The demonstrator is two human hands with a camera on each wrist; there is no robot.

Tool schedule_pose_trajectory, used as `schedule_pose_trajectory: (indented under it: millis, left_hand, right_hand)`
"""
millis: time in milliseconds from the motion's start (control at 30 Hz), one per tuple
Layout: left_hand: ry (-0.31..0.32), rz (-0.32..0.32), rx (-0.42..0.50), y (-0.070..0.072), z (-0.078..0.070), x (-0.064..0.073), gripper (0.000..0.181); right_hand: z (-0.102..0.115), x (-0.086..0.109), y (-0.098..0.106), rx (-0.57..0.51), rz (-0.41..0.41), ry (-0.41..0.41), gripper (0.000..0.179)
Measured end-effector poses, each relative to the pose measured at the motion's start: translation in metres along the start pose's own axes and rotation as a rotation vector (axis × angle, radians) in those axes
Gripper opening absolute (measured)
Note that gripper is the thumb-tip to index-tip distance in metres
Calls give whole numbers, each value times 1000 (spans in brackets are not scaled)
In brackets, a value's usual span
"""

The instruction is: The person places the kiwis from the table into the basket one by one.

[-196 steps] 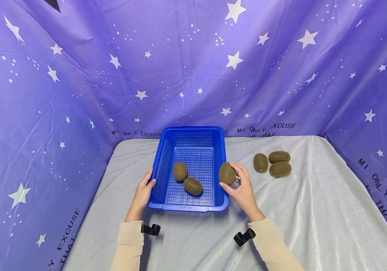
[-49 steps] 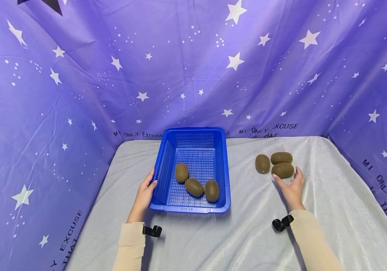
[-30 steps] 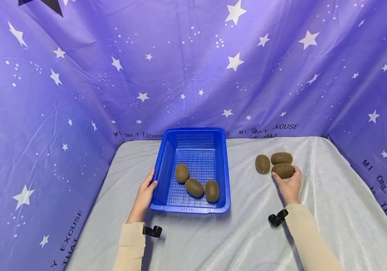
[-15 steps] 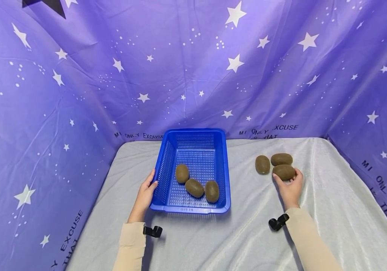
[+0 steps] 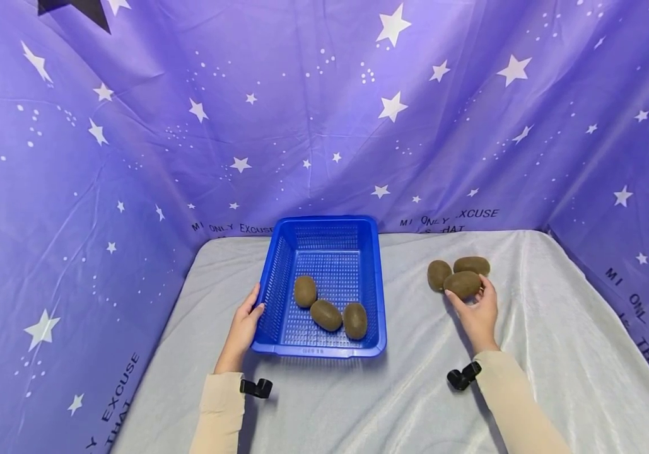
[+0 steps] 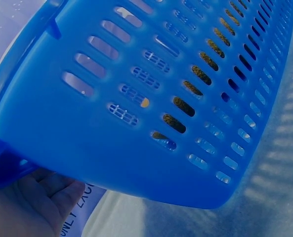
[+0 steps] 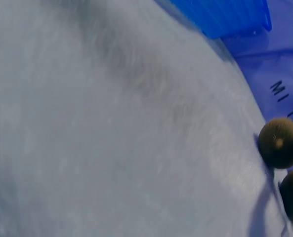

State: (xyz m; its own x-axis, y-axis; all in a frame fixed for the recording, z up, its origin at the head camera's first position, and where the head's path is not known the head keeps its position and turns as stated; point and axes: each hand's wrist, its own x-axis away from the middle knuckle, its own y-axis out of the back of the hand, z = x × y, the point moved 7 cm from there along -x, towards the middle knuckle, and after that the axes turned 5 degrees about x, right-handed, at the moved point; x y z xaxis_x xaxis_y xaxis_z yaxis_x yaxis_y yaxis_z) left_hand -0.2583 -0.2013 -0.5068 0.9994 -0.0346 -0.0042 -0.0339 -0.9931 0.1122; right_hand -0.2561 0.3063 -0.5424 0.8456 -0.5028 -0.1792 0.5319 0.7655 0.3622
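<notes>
Between the thumb and fingers of my right hand (image 5: 479, 318) is a brown kiwi (image 5: 463, 285), slightly raised and overlapping two others in the head view. Those two, a left kiwi (image 5: 439, 275) and a back kiwi (image 5: 472, 265), lie on the cloth. My left hand (image 5: 241, 328) grips the left rim of a blue plastic basket (image 5: 320, 352); the left wrist view shows curled fingers (image 6: 64, 195) under that rim. Inside the basket sit three kiwis: an upper one (image 5: 304, 291), a middle one (image 5: 326, 315) and a right one (image 5: 355, 321). The right wrist view does not show the right hand.
A grey-white cloth (image 5: 409, 391) covers the table. Purple star-print curtains (image 5: 313, 113) enclose the back and both sides. Black wrist cameras sit on both wrists, the left camera (image 5: 256, 388) near the basket's front corner.
Earlier my right hand brought a kiwi to the basket; it now lies inside. Then the hand took hold of the front kiwi on the right, lifted it slightly and moved left. My left hand stayed.
</notes>
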Motion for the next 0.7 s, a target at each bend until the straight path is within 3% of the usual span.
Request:
schedule_pose_trajectory:
  millis: [433, 567, 700]
  left_hand:
    - [-19, -19, -43, -1, 0, 3, 54]
    - [1, -3, -31, -3, -11, 7, 54]
    - [0, -3, -30, -2, -10, 6, 53]
  right_hand:
    - [39, 7, -17, -36, 88, 126, 82]
    - [57, 12, -21, -40, 125, 161, 80]
    - [71, 18, -27, -45, 159, 210, 80]
